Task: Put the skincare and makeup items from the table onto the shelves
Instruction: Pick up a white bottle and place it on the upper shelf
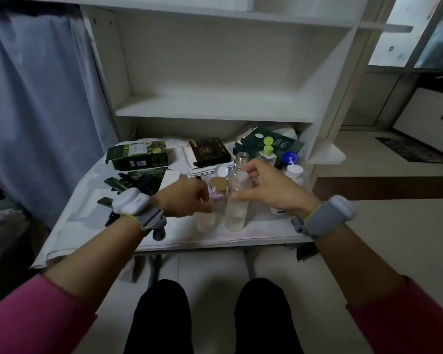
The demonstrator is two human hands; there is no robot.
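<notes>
On the white cloth-covered table [261,232], a tall frosted glass bottle [237,213] stands at the front edge, with a gold-lidded jar [218,185] just behind-left. A green carton [138,155] lies rear left, a black flat box [210,152] centre rear, and what seems a green-capped bottle [267,152] rear right, below the white wooden shelves [210,109].

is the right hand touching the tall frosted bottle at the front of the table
Touching. The head view shows the right hand wrapped around the upper part of the tall frosted bottle, thumb across its front and fingers curled at its cap.
</notes>
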